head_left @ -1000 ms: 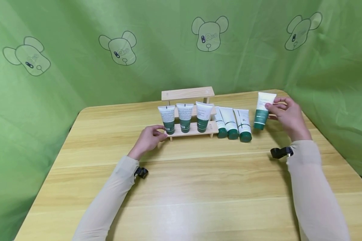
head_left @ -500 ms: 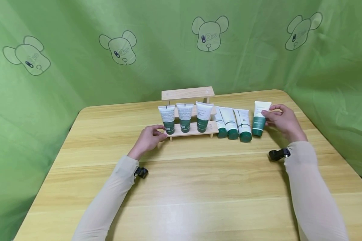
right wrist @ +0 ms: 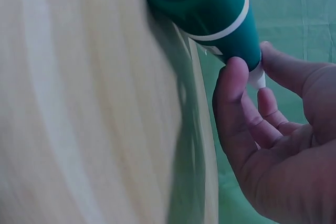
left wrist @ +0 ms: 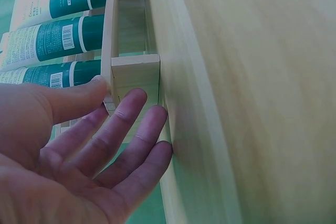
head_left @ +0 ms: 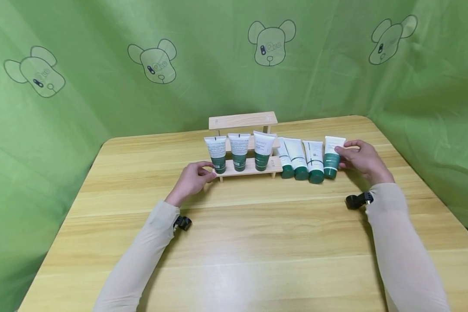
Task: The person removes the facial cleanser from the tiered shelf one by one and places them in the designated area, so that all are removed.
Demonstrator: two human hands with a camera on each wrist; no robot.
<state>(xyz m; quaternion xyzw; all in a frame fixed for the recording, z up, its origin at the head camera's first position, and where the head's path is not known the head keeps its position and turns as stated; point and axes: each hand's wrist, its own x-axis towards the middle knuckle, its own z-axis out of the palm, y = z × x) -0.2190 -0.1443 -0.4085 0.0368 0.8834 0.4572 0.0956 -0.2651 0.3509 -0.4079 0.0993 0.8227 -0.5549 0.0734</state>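
My left hand (head_left: 193,178) pinches the left end of a small stepped wooden stand (head_left: 242,120), thumb at the corner of its lowest step; the other fingers spread beside the leg in the left wrist view. Three white-and-green squeeze tubes (head_left: 239,151) stand cap-down along that step. My right hand (head_left: 364,160) holds another squeeze tube (right wrist: 210,9) between thumb and fingers, its green cap close to the tabletop. In the head view this tube stands right beside the rightmost of three tubes (head_left: 314,158) lying on the table with caps toward me.
The wooden table (head_left: 234,247) stretches out in front. A green curtain (head_left: 214,56) with cartoon bear prints hangs behind its far edge and at both sides. The stand's upper two steps rise behind the tubes.
My right hand has moved left and down with its tube, bringing it beside the tubes lying on the table. The rightmost lying tube has shifted slightly. My left hand stays on the stand.
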